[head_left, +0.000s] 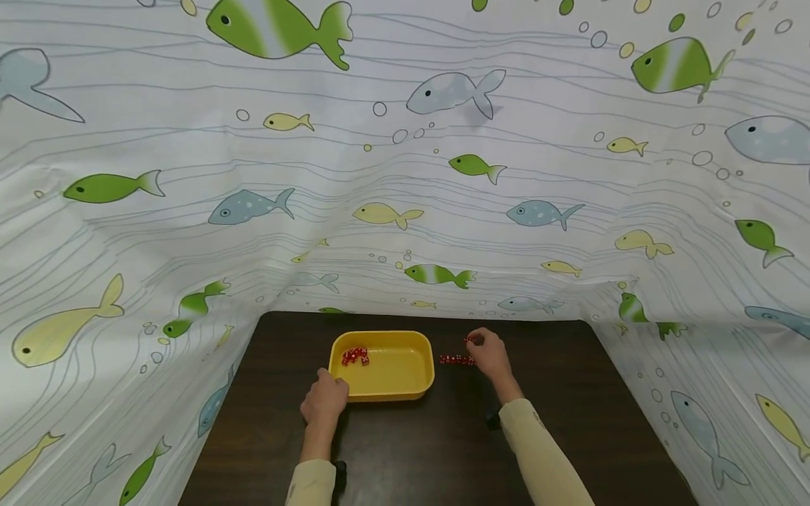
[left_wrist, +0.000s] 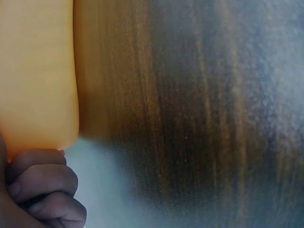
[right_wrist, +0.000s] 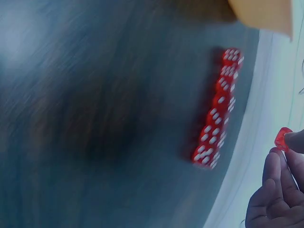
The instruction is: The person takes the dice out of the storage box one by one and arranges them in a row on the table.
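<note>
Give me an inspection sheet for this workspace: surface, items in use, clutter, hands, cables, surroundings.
Surface: dark brown wood-grain table.
Items in use: yellow rounded-rectangular tray holding a cluster of red cubic dice with white pips; straight row of matching red dice on the table, right of the tray.
Clutter: nothing seen.
Hands: left hand grips the tray's near left corner; right hand pinches a single red die near the row's right end.
Cables: nothing seen.
Surroundings: white fish-printed sheeting behind and on both sides.
</note>
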`<control>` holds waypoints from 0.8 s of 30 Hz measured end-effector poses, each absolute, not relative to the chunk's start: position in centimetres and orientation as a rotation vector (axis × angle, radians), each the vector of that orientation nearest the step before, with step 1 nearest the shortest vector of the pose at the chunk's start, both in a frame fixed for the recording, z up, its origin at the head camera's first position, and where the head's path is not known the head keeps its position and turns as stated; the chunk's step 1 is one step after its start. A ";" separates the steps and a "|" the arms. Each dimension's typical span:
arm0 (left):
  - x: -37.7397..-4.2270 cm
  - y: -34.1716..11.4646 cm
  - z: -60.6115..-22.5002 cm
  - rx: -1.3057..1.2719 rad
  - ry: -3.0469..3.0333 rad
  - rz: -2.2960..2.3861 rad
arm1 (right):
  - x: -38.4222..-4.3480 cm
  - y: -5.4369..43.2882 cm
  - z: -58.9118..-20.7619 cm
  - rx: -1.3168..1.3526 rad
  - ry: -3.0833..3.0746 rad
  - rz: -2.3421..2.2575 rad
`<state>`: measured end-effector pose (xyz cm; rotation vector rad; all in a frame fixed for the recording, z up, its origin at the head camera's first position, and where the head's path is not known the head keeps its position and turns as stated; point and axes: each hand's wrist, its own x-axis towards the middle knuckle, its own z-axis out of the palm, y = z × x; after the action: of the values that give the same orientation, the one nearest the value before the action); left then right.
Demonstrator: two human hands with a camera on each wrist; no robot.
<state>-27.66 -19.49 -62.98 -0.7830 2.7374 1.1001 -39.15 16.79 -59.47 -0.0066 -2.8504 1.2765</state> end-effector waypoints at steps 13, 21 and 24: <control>-27.5 -19.4 -62.4 -0.789 2.737 1.077 | -38.6 20.2 -61.3 -0.129 -2.875 1.255; -27.6 -19.3 -62.8 -0.792 2.726 1.077 | -38.2 21.1 -63.0 -0.192 -2.917 1.220; -27.7 -19.4 -62.8 -0.792 2.726 1.075 | -38.2 21.3 -63.6 -0.206 -2.933 1.206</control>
<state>-27.67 -19.37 -62.84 -0.7923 2.7263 1.0755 -38.15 21.33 -63.59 -0.2056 -2.9334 1.2060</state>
